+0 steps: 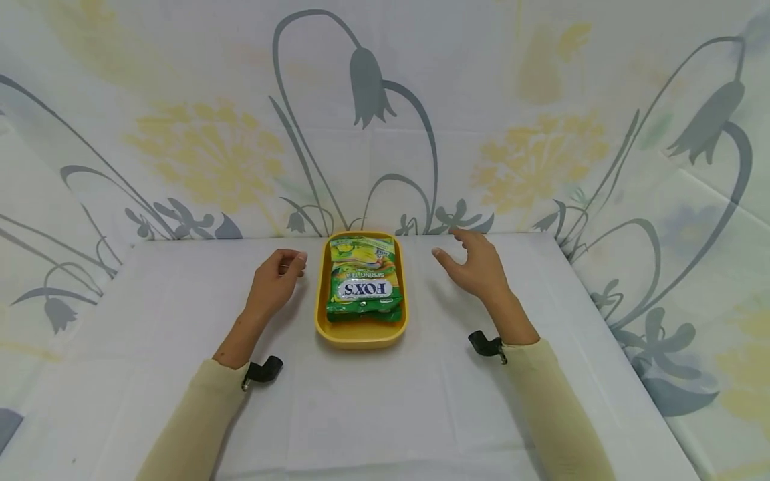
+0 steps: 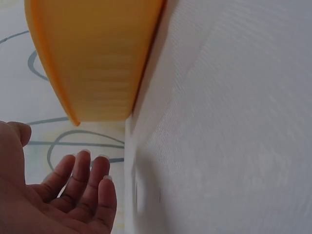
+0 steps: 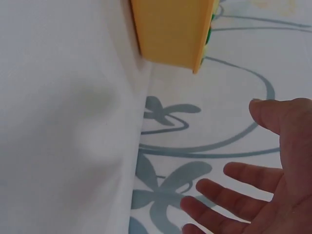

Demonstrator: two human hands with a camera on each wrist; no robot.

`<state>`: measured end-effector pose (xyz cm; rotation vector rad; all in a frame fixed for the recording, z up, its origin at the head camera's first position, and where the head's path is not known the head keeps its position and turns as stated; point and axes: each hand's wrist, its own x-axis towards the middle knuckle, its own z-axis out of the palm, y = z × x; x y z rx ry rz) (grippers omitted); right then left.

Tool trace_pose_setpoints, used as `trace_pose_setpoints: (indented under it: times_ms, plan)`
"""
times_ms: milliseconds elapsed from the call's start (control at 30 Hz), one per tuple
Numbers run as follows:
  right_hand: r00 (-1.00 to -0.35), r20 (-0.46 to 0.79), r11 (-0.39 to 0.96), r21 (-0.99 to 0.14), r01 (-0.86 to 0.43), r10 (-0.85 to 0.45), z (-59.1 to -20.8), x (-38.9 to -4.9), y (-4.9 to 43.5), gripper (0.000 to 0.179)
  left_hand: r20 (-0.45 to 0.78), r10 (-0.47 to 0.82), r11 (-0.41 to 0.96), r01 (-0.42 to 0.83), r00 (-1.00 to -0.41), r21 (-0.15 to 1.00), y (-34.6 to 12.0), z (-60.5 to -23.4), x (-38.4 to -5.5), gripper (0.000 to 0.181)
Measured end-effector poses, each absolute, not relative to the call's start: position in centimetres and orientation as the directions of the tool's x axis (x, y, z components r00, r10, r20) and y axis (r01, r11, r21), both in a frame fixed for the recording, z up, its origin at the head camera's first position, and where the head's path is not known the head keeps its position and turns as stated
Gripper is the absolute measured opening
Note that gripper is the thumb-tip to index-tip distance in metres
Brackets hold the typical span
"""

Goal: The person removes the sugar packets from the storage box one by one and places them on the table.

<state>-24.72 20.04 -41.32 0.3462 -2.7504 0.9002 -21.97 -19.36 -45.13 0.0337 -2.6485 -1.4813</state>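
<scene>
Beside yellow tray [image 1: 361, 343], 2 hands [image 1: 273, 286] [image 1: 481, 268], fingers [image 3: 234, 200] relaxed

Tray [image 1: 359, 345]: yellow, moulded plastic by its look; smooth, with a soft sheen on the rim. I note faint banding on its wall in my left-wrist view. Packets [image 1: 363, 272]: printed plastic film, glossy, puckered, catching highlights from where I watch. Table cover [image 1: 373, 407]: white cloth, matt; I read a fine weave at close range and soft creases. Backdrop [image 1: 469, 133]: printed cloth, matt, with fold lines. Sleeves [image 1: 189, 421]: beige cloth, matt. Wrist-worn black pieces [image 1: 265, 371]: smooth, plastic-looking, with small fittings [image 1: 244, 385] that look metallic to me.
</scene>
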Motion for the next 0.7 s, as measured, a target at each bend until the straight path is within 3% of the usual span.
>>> trace_pose_setpoints:
  times_ms: [700]
  plan:
    - [-0.955, 0.241, 0.729, -0.620, -0.290, -0.175, -40.0, -24.7, 14.2, 0.061, -0.034, -0.073, 0.394, -0.060, -0.997, 0.917, -16.5, -45.5, -23.8, 0.058]
